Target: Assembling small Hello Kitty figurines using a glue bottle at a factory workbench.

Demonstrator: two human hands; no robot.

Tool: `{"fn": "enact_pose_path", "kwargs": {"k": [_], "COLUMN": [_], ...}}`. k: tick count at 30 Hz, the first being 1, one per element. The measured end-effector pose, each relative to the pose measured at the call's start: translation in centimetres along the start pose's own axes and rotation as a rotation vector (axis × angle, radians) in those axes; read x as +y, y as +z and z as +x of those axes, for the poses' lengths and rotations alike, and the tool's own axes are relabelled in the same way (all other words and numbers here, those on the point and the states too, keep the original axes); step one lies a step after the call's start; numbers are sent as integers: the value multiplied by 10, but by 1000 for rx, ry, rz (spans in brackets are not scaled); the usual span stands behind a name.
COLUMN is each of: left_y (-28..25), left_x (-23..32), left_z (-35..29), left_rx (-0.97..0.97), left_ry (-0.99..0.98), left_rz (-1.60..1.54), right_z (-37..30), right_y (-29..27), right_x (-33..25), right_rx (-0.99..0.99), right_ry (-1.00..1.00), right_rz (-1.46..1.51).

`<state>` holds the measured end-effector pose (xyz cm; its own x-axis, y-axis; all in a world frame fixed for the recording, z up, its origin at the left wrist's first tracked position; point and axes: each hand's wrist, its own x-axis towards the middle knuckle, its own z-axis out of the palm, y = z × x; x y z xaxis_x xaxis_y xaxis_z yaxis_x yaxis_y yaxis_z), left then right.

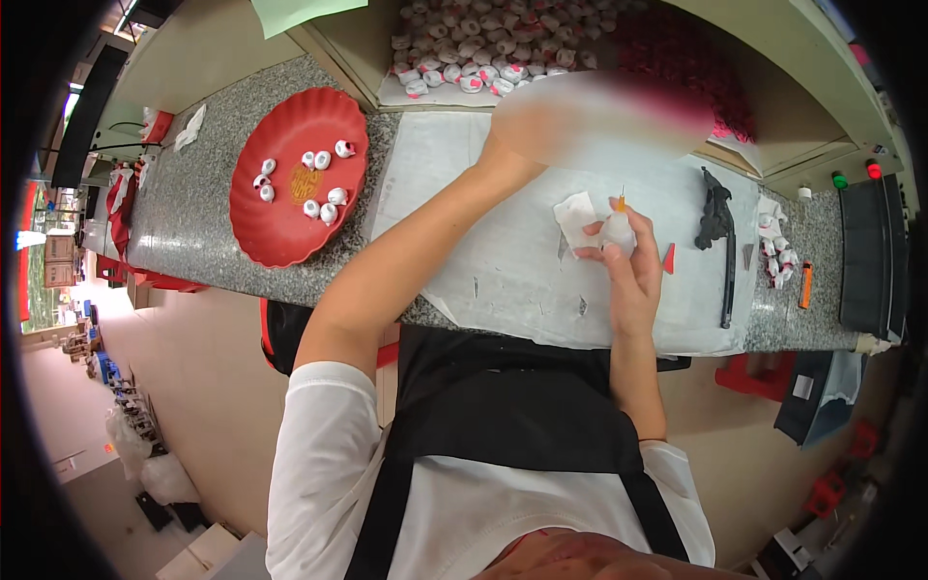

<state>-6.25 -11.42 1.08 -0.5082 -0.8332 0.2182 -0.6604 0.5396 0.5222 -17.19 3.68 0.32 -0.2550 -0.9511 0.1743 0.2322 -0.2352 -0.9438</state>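
Observation:
My left arm stretches forward over the white sheet (503, 261). My left hand (522, 135) is at the front of the cubby, with its fingers lost in a blurred patch, so whether it holds anything is hidden. My right hand (628, 271) is closed around a small white squeeze bottle (617, 232) with a thin orange needle tip pointing away from me. Beside its fingertips lies a crumpled white tissue (577, 215). Just right of that hand is a small red piece (669, 258).
A red scalloped plate (261, 227) with several white wrapped balls stands at left. Many similar balls (483, 39) and pink pieces (696, 87) fill the cubby ahead. A black tool (730, 280), black crumpled plastic (715, 208) and an orange lighter-like stick (805, 285) lie at right.

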Motion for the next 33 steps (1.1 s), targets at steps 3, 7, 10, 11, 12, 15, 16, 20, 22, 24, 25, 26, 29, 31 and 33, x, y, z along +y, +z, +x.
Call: {"fn": "enact_pose_path", "kwargs": {"k": [3, 7, 10, 11, 12, 15, 16, 20, 22, 24, 25, 26, 29, 31, 33], "left_y": [-15, -35, -34, -32, -28, -16, -14, -7, -7, -8, -8, -8, -9, -9, -10], "left_x": [0, 21, 25, 26, 25, 23, 24, 16, 15, 14, 14, 14, 14, 15, 15], "left_z": [-31, -80, -102, -106, -109, -116, -116, -121, -122, -123, -122, -122, -123, -123, -123], "left_rx": [-8, -55, -22, 17, 16, 94, 155, 161, 177, 195, 199, 203, 210, 202, 195], "left_ry": [-151, -300, -364, -387, -395, -314, -293, -268, -265, -259, -251, -244, -252, -260, -266], "left_rz": [-631, -1261, -1463, -1546, -1551, -1622, -1612, -1568, -1567, -1563, -1571, -1579, -1586, -1592, -1596], "right_z": [0, 1, 2, 2, 1, -4, -4, -10, -10, -9, -8, -7, -7, -7, -9], "right_y": [1, -4, -1, 0, 1, 9, 12, 15, 19, 22, 24, 25, 27, 27, 27], "right_x": [-8, -18, -29, -32, -36, -38, -37, -34, -34, -32, -31, -30, -29, -28, -28], "right_rx": [104, 197, 230, 264, 254, 184, 179, 33, -15, -64, -81, -98, -111, -112, -112], "right_ry": [-2, -181, -156, -151, -153, -331, -405, -549, -552, -559, -580, -601, -610, -611, -614], "right_rz": [-25, 92, 202, 231, 197, -85, -183, -411, -454, -494, -449, -404, -402, -400, -397]}}
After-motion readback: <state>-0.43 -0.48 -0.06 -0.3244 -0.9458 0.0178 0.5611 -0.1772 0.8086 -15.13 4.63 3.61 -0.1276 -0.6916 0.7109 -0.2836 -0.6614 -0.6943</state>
